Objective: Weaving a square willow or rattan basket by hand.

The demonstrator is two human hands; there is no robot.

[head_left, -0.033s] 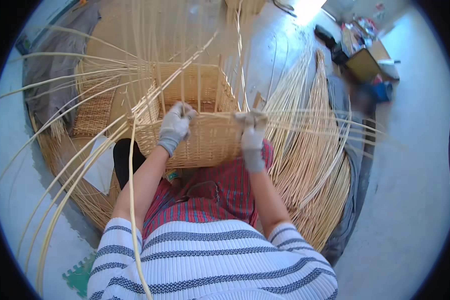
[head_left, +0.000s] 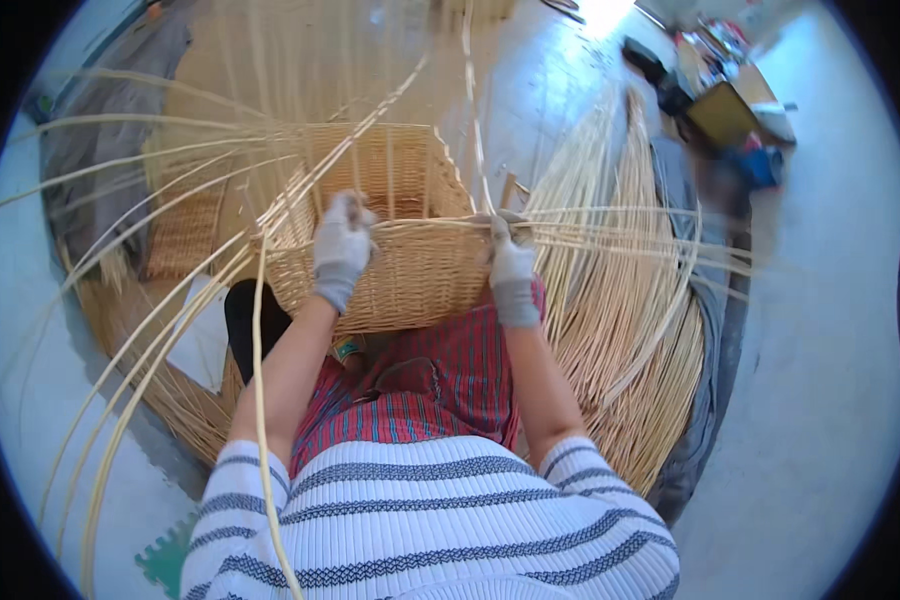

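Note:
A pale woven wicker basket [head_left: 410, 270] rests on my lap, its open top facing up and thin upright rods [head_left: 391, 170] rising blurred from its rim. My left hand [head_left: 344, 245], in a grey-white glove, is at the near rim, fingers curled round what looks like one upright rod; motion smears the fingertips. At the near right corner my gloved right hand [head_left: 511, 258] closes on wicker rods [head_left: 610, 240] that stick out sideways. Beside that hand a twisted pair of rods [head_left: 475, 110] stands up. Long rods [head_left: 150, 330] fan out from the left corner, one bending across my left arm.
A big bundle of loose rods [head_left: 620, 330] lies on dark cloth [head_left: 705, 350] at the right. Left of the basket are a flat woven panel [head_left: 182, 230] and a white sheet [head_left: 200, 345]. Boxes and a blue container [head_left: 760, 168] stand far right.
My left hand has shifted slightly left and its fingers have tipped upward at the rim. My right hand is a little further right, and the basket is tilted slightly differently.

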